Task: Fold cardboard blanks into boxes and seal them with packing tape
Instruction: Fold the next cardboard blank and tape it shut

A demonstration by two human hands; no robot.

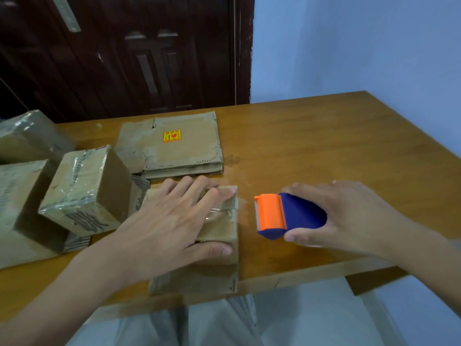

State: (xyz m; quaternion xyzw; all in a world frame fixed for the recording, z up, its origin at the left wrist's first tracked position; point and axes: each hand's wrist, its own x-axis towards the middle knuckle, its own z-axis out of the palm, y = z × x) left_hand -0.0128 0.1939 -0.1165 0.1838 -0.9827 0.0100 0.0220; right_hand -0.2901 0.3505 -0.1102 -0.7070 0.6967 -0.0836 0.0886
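1. Our left hand (172, 218) lies flat, fingers spread, pressing the taped box (214, 236) onto the worktop (324, 146).
2. Just beside it, our right hand (344, 216) grips the blue-and-orange tape dispenser (287, 216).
3. Flat blanks (174, 148) lie beyond our left hand.

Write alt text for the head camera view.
A person's left hand presses flat on a taped cardboard box while the right hand grips a blue and orange tape dispenser beside it. Sealed boxes and flat blanks lie on the wooden table.
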